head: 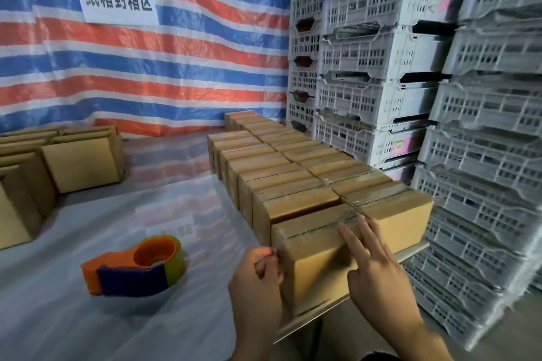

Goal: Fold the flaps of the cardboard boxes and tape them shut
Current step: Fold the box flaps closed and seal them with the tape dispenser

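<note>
Your right hand (pixel 378 281) presses flat on the taped box (pixel 316 267), left hand (pixel 255 278) curled alongside, hold unclear; hasty smoothing risks wrinkles.

Boxes (pixel 17 214) at left run past the edge. Crates (pixel 440 67) are cut at top and right, their contents too dim to tell. A faint label (pixel 171 228) on the table (pixel 58 316) is unreadable.

Left hand (pixel 258 271) curled; right hand (pixel 374 269) flat

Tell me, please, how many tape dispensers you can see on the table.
1: the tape dispenser lies on the plastic-covered table, left of the left hand. Another could be hidden behind the boxes.
</note>
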